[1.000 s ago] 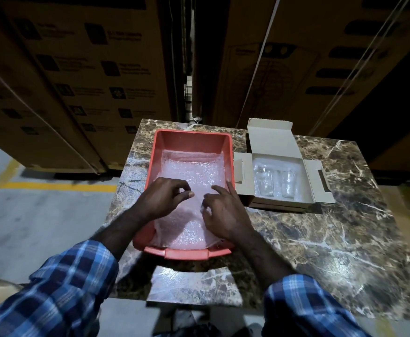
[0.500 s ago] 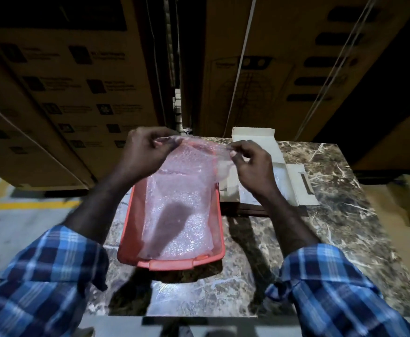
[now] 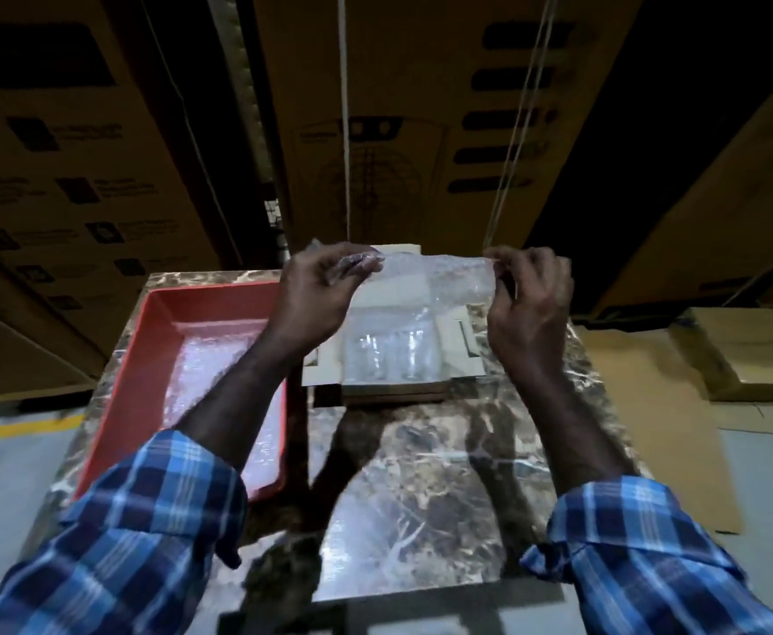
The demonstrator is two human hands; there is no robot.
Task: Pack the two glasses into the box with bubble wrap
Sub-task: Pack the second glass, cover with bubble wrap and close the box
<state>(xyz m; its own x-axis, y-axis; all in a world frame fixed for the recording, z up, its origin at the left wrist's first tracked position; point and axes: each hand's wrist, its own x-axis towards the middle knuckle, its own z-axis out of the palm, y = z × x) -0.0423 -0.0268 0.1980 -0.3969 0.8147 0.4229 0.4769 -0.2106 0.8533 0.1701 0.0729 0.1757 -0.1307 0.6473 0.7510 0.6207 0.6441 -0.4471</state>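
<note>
A clear sheet of bubble wrap hangs stretched in the air above the open cardboard box. My left hand pinches its left top corner and my right hand pinches its right top corner. Through the sheet I see two clear glasses lying side by side in the box on a layer of wrap. The box's flaps stand open to the back and both sides.
A red plastic tray with more bubble wrap lies at the left on the marble table. Tall stacked cartons rise behind the table. Flattened cardboard and a small carton lie on the floor at the right.
Both hands picked one sheet of bubble wrap out of the red tray, lifted it by its top corners and carried it right, so it now hangs over the box.
</note>
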